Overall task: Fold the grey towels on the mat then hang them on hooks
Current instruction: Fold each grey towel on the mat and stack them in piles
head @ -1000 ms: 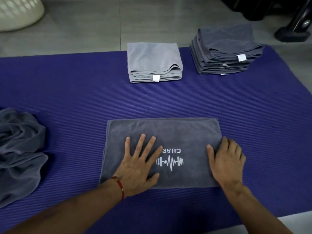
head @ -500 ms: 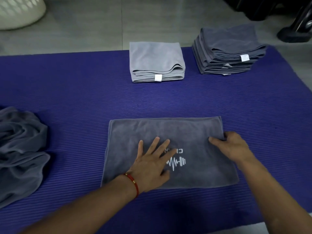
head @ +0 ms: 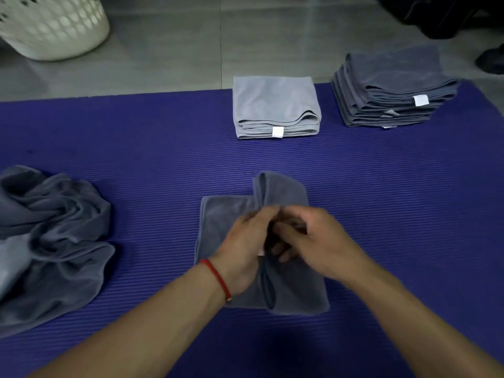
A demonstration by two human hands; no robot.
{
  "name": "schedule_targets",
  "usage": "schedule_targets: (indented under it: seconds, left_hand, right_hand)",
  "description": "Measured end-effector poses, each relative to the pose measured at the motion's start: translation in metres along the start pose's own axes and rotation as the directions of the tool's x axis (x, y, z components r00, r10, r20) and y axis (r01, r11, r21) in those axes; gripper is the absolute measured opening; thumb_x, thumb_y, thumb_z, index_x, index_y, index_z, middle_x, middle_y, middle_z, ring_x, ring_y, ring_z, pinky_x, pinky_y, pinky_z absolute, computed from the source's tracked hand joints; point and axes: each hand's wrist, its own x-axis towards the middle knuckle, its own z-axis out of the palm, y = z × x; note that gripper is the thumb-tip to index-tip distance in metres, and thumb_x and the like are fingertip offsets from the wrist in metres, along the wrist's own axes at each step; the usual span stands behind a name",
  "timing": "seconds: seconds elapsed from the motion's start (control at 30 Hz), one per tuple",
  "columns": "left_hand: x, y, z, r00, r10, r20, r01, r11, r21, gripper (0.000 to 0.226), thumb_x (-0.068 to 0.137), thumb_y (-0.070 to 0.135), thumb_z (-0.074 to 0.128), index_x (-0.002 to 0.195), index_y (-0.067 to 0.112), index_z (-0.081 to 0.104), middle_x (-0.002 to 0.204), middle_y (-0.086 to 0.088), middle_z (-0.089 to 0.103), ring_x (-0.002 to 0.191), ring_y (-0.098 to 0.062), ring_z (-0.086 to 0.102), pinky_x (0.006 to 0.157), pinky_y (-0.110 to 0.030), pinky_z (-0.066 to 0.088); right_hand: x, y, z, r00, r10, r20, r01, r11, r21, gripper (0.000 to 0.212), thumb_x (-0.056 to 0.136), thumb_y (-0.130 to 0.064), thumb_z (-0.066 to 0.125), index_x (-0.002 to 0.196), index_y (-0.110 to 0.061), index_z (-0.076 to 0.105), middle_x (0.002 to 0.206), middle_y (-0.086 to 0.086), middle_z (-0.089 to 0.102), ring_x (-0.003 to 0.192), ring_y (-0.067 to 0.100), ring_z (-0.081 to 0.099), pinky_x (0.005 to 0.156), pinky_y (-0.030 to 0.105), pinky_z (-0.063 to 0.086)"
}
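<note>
Grey towel (head: 226,214), flat before, now half-folded, right hand (head: 316,241) and left hand (head: 242,246) grip pinching it.

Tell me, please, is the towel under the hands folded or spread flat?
Partly folded: the towel's right side is doubled over its left.

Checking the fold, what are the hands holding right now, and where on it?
Both the left hand and right hand grip the dark grey towel at its raised middle fold.
</note>
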Motion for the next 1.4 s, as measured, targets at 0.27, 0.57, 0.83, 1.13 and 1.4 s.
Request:
schedule_targets:
  seconds: [0.27, 0.57, 0.83, 1.13, 1.4]
  left_hand:
    - [0.035, -0.022, -0.126, 0.923, 0.243, -0.297, -0.008, 0.787, 0.617, 0.013, 0.099, 0.028, 0.056, 0.109, 0.025, 0.064, 0.094, -0.002, 0.074, 0.090, -0.024, 0.071, 0.081, -0.039, 0.057]
    - [0.040, -0.057, -0.151, 0.854, 0.485, -0.188, 0.004, 0.355, 0.935, 0.031, 0.100, 0.053, 0.044, 0.124, 0.034, 0.044, 0.081, 0.004, 0.068, 0.074, -0.025, 0.066, 0.070, -0.045, 0.055]
    - [0.041, -0.057, -0.147, 0.873, 0.442, -0.206, 0.119, 0.218, 0.969, 0.038, 0.100, 0.054, 0.039, 0.118, 0.021, 0.045, 0.104, -0.004, 0.066, 0.090, -0.029, 0.065, 0.075, -0.048, 0.054]
    - [0.090, 0.006, -0.101, 0.905, 0.338, 0.259, -0.122, -0.377, 0.918, 0.065, 0.097, 0.017, 0.048, 0.157, 0.016, 0.022, 0.163, -0.009, 0.020, 0.152, -0.029, 0.017, 0.123, -0.054, 0.014]
    - [0.133, 0.047, -0.083, 0.977, -0.059, 0.204, -0.212, -0.340, 0.916, 0.051, 0.082, 0.026, 0.075, 0.127, 0.011, 0.057, 0.128, -0.012, 0.058, 0.116, -0.031, 0.056, 0.094, -0.037, 0.047]
  right_hand:
    - [0.009, 0.064, 0.028, 0.978, -0.177, 0.113, 0.206, 0.701, -0.683, 0.043, 0.104, -0.048, 0.035, 0.142, -0.039, 0.053, 0.158, -0.018, 0.035, 0.150, 0.002, 0.022, 0.119, 0.032, 0.030]
    - [0.014, 0.091, 0.039, 0.970, -0.168, 0.179, 0.237, 0.450, -0.861, 0.056, 0.102, -0.049, 0.019, 0.149, -0.032, 0.044, 0.166, -0.003, 0.024, 0.156, 0.017, 0.012, 0.119, 0.050, 0.034]
    - [0.064, 0.080, 0.022, 0.980, -0.020, 0.197, 0.175, 0.553, -0.814, 0.058, 0.108, -0.050, 0.029, 0.161, -0.039, 0.010, 0.169, -0.011, -0.013, 0.154, 0.018, -0.020, 0.127, 0.050, 0.010]
    - [0.002, 0.083, 0.039, 0.913, -0.001, -0.408, -0.355, 0.489, -0.797, 0.067, 0.088, -0.078, 0.032, 0.113, -0.023, 0.061, 0.115, 0.000, 0.063, 0.109, 0.022, 0.056, 0.093, 0.044, 0.043]
    - [-0.029, 0.090, 0.070, 0.950, 0.172, -0.260, -0.285, 0.815, -0.504, 0.038, 0.087, -0.056, 0.064, 0.098, -0.021, 0.056, 0.099, -0.007, 0.056, 0.100, 0.012, 0.054, 0.087, 0.026, 0.049]
